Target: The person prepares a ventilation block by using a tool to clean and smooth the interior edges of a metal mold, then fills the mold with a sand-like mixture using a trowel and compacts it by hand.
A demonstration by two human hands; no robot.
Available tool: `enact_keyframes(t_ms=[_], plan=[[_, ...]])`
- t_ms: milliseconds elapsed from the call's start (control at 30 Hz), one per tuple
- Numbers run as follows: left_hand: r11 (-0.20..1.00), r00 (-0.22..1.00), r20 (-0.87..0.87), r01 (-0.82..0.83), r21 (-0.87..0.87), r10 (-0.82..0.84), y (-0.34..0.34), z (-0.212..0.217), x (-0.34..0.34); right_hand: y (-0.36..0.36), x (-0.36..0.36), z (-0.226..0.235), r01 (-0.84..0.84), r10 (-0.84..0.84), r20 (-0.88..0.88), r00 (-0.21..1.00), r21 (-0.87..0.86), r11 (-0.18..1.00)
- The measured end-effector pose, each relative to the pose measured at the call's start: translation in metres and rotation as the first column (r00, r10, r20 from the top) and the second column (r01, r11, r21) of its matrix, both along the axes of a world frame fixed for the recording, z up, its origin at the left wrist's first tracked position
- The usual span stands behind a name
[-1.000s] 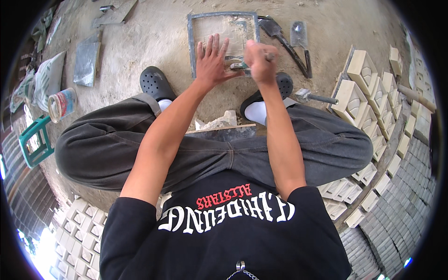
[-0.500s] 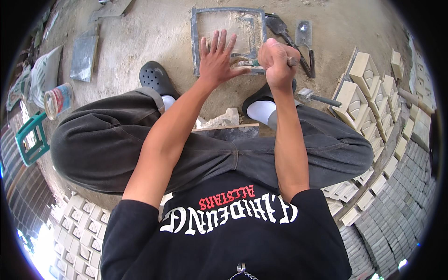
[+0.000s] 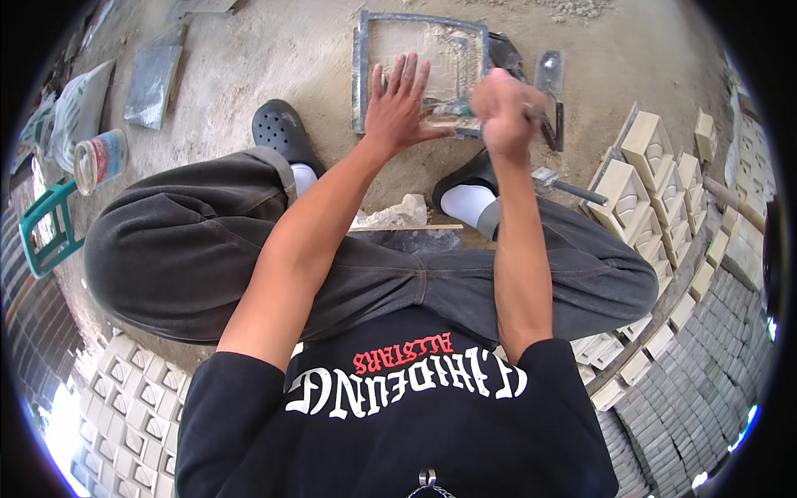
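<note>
One grey-rimmed frame (image 3: 359, 75) lies on the ground (image 3: 224, 75); left hand (image 3: 394, 118), fingers spread, overlies its near left part; right hand (image 3: 505, 116), blurred, has fingers curled round a tool (image 3: 452, 109).

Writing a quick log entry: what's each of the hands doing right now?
Left hand: open, fingers spread over the grey-edged frame.
Right hand: closed around what looks like a tool handle; motion blur hides details.

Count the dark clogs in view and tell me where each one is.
2. The left clog sits to the lower left of the gray-rimmed frame; the right clog is just below the frame's lower right corner, partly hidden by the right arm.
</note>
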State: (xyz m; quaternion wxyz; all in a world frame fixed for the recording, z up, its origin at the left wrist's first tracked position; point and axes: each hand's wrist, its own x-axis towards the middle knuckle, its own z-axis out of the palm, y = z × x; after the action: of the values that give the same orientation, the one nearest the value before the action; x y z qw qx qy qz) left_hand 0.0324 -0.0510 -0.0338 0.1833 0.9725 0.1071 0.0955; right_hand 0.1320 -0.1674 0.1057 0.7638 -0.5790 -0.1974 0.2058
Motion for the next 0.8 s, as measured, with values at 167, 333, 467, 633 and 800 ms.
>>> enact_keyframes(t_ms=[167, 333, 467, 633, 800], plan=[[1.0, 0.999, -0.042, 0.011, 0.021, -0.01, 0.0, 0.006, -0.002, 0.007, -0.015, -0.019, -0.005, 0.006, 0.023, 1.0, -0.072, 0.997], [0.999, 0.999, -0.031, -0.007, 0.035, 0.008, 0.003, 0.007, 0.004, -0.001, -0.004, -0.002, 0.025, -0.022, -0.057, 0.998, 0.053, 0.998], [1.0, 1.0, 0.007, -0.013, 0.01, 0.012, 0.001, 0.006, 0.001, 0.01, -0.013, -0.016, 0.032, -0.033, -0.009, 0.999, -0.097, 0.995], [0.999, 1.0, -0.018, -0.016, 0.028, 0.017, 0.004, 0.009, -0.002, 0.001, -0.013, -0.006, 0.027, -0.025, -0.019, 0.999, 0.074, 0.997], [0.997, 0.999, -0.046, -0.018, 0.07, 0.021, 0.014, 0.008, -0.009, 0.016, -0.016, -0.004, 0.042, -0.041, 0.093, 0.995, -0.005, 0.999]])
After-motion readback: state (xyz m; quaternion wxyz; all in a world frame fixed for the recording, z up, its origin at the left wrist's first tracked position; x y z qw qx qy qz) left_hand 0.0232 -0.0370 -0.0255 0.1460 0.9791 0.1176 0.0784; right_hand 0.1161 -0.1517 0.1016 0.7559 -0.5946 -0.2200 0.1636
